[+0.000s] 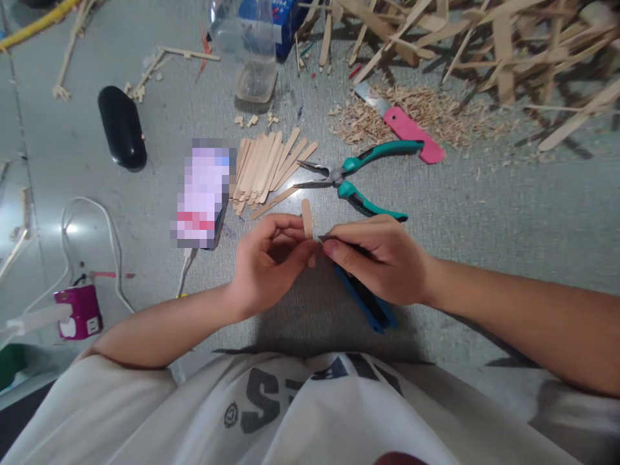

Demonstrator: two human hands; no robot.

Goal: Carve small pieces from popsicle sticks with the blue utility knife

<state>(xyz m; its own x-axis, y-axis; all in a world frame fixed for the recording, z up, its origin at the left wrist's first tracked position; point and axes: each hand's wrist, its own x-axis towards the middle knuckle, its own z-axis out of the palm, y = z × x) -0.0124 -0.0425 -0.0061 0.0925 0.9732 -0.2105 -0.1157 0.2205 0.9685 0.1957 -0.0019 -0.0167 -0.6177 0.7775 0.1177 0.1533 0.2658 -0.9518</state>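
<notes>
My left hand (271, 258) pinches a short wooden ice-cream stick (307, 219) and holds it upright. My right hand (375, 261) grips a blue-handled utility knife (368, 300), its blade tip pressed against the side of the stick. Both hands meet just above the grey floor, in front of my white shirt. A fanned pile of similar sticks (268, 168) lies a little beyond my left hand. Teal-handled long-nose pliers (361, 177) lie open right behind my right hand.
A pink-handled cutter (404, 129) rests on wood shavings (431, 113). A big heap of sticks (484, 39) fills the top right. A phone (202, 197), a black case (122, 128), a clear plastic bottle (247, 45), a purple plug with white cable (80, 310) lie left.
</notes>
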